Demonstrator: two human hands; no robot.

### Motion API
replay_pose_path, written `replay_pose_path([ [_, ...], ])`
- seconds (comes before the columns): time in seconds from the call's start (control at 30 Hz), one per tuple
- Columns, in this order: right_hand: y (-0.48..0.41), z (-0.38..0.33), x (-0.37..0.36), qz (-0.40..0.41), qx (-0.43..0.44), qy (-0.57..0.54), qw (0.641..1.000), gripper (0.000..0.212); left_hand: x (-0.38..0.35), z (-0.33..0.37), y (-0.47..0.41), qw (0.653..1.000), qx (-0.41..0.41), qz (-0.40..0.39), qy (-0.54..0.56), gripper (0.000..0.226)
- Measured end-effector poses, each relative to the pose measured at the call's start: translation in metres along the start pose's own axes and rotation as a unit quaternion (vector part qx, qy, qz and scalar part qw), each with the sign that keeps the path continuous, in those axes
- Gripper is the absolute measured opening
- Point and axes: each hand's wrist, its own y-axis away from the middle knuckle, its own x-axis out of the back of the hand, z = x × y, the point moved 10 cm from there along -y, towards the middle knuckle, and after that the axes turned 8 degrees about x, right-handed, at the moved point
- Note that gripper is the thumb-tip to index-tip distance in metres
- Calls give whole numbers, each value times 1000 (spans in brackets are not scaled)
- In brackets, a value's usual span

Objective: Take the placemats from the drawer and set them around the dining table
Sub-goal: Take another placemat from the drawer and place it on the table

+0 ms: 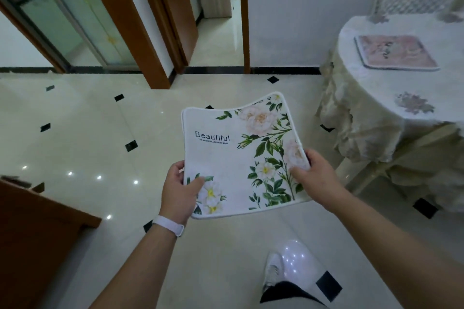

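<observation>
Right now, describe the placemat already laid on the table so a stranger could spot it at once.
Look right to the round, cream-draped dining table. On top lies the pink placemat with a grey edge. The white placemat, printed with green leaves, is being carried, not laid.

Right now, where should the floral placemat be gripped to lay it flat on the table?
By its two side edges close to the near corners, one hand from each side, thumb on top, as the left hand and right hand hold the floral placemat now. It is thin and limp, its far edge bowing, so a two-sided pinch likely keeps it spread.
</observation>
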Motion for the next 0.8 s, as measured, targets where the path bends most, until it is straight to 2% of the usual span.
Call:
replay_pose_path([
  [0.2, -75, -1, 43, 19, -11, -32, 999, 24, -74, 42, -65, 999, -10, -34, 0, 37],
  [0.47, -152, -8, 58, 44, -16, -11, 999, 27, -118, 69, -145, 998, 3, -63, -8, 38],
  [0.6, -201, -7, 56, 65, -46, -6, 997, 27, -145, 85, -207, 995, 1, -96, -15, 37],
  [0.8, -298, -35, 63, 120, -45, 25, 991, 28, -206, 129, -327, 986, 1, -168, -10, 36],
])
